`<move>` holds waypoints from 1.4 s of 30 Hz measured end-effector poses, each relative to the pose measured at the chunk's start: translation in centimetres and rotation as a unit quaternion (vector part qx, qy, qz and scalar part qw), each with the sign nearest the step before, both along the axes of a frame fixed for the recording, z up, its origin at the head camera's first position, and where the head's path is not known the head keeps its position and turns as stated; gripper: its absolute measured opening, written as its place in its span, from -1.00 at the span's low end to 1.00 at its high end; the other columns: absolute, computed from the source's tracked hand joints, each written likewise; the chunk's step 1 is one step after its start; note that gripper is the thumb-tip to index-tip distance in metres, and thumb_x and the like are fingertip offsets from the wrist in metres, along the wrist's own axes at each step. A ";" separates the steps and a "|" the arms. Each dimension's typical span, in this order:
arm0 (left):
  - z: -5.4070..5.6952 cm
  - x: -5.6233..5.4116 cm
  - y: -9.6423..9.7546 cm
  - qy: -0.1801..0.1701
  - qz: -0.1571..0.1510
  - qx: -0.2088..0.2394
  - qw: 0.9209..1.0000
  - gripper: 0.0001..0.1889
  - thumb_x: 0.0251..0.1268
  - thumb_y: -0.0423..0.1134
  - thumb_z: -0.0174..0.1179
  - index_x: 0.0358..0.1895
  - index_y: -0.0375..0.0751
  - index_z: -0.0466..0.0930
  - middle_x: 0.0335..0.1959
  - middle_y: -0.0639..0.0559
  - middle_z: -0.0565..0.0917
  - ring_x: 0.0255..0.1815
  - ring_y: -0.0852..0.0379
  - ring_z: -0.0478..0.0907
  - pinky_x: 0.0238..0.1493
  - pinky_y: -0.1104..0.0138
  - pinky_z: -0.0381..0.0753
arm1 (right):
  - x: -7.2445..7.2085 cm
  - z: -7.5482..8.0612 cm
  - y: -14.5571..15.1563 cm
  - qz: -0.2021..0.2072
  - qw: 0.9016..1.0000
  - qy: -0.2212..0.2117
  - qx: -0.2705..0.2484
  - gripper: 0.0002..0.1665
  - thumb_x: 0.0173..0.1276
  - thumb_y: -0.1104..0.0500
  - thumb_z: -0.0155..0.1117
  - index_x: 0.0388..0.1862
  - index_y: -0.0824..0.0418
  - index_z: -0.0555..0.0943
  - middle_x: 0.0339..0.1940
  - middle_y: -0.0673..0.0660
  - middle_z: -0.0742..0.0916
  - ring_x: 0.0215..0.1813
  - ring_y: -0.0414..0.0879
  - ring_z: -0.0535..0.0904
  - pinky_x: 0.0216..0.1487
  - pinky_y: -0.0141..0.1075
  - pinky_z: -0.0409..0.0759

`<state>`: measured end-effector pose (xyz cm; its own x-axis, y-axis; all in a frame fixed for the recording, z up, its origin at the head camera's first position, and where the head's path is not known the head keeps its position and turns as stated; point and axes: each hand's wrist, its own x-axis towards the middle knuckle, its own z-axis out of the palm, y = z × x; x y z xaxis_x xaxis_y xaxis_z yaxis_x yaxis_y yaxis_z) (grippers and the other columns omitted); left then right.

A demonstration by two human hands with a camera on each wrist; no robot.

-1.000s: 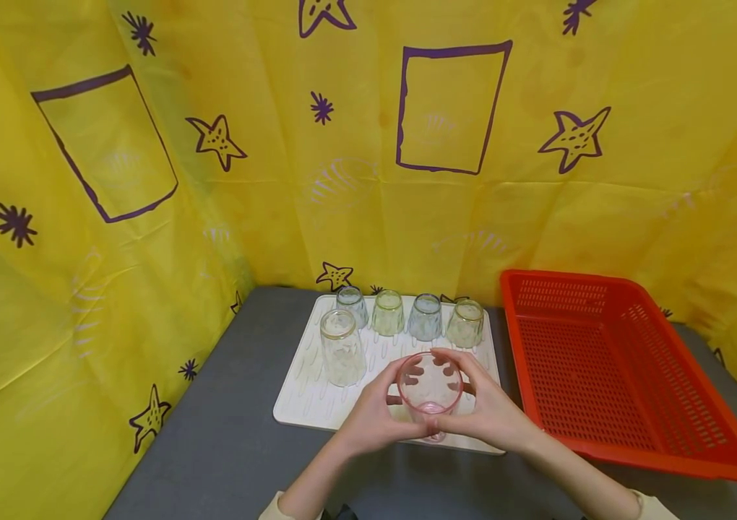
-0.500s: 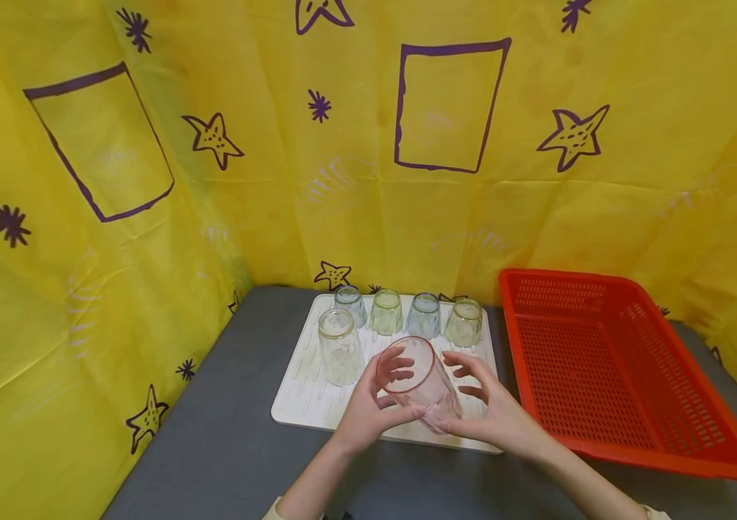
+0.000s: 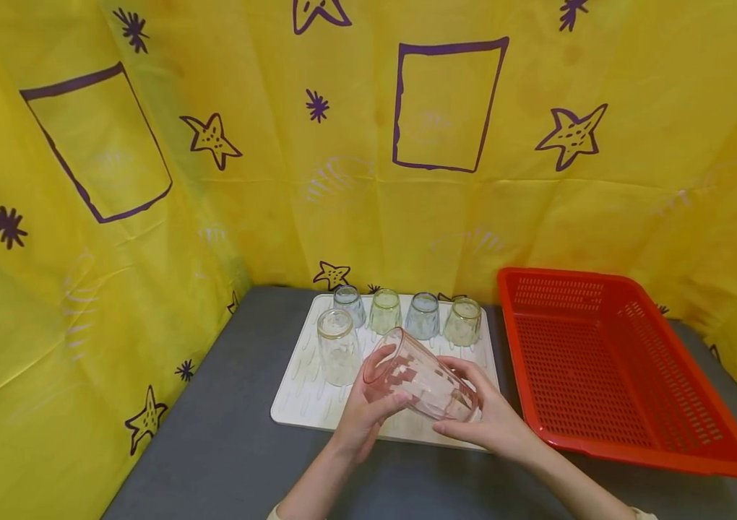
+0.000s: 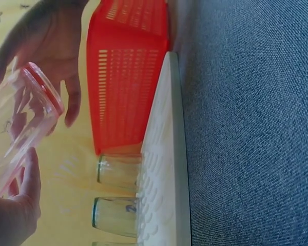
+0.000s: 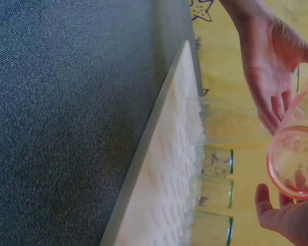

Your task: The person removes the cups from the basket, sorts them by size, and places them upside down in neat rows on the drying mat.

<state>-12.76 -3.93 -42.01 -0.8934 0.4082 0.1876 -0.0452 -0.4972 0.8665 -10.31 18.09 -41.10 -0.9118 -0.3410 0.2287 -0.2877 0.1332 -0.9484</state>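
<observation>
A pink clear drinking glass [image 3: 423, 379] is held in the air over the front of the white ribbed mat [image 3: 306, 397]. It lies tilted, its rim up to the left and its base down to the right. My left hand [image 3: 360, 408] grips the rim end, thumb on the near side. My right hand [image 3: 495, 415] holds the base end between thumb and fingers. In the left wrist view, the glass's reddish base [image 4: 43, 87] is beside the right hand [image 4: 51, 43]. Some fingers show only through the glass.
Nearest on the mat is a tall clear glass [image 3: 340, 354]. Behind it several short glasses stand in a row, including a green one [image 3: 386, 312] and a blue one [image 3: 423, 316]. Right of the mat sits a red perforated basket [image 3: 534, 404]. A yellow patterned cloth [image 3: 342, 217] hangs behind.
The pink glass has turned from nearly upright, mouth towards me, to lying tilted with its rim to the left. My right hand has shifted to its base; the left hand stays at the rim.
</observation>
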 end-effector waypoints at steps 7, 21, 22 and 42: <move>-0.1 0.2 0.1 -0.001 -0.016 0.022 1.000 -0.30 0.23 -0.40 0.26 0.39 -0.09 0.13 0.32 -0.12 0.38 0.24 0.02 0.42 0.11 0.20 0.55 | 0.1 0.0 -0.4 -0.005 0.999 -0.024 -0.024 -0.04 0.06 0.35 0.52 0.41 0.12 0.26 0.28 0.27 0.43 0.07 0.03 0.52 -0.09 -0.22 0.65; -0.4 -0.5 -1.5 0.060 -0.004 -0.067 0.996 -0.15 0.23 -0.32 0.28 0.49 -0.28 -0.06 0.38 -0.26 0.29 0.31 -0.05 0.35 0.15 0.17 0.52 | -0.1 0.3 0.1 0.011 1.000 0.010 -0.007 -0.09 0.06 0.36 0.52 0.36 0.15 0.29 0.18 0.33 0.46 -0.01 0.15 0.57 -0.16 -0.18 0.68; -0.3 -0.6 -1.8 0.068 0.001 -0.079 0.995 -0.13 0.21 -0.31 0.29 0.49 -0.27 -0.07 0.38 -0.26 0.29 0.32 -0.06 0.33 0.15 0.17 0.50 | -0.1 0.4 0.2 0.012 1.000 0.017 0.001 -0.10 0.06 0.36 0.53 0.36 0.15 0.30 0.17 0.31 0.46 -0.02 0.13 0.57 -0.17 -0.19 0.68; 1.6 -2.0 -3.7 0.158 -0.006 -0.257 0.953 -0.26 0.03 -0.22 0.46 0.34 0.07 0.36 0.15 -0.07 0.50 0.19 -0.07 0.41 0.01 0.13 0.60 | -0.7 1.2 1.6 -0.004 0.967 0.178 0.183 -0.09 -0.06 0.07 0.65 0.29 0.05 0.41 0.10 -0.05 0.53 0.04 -0.16 0.45 0.00 -0.30 0.51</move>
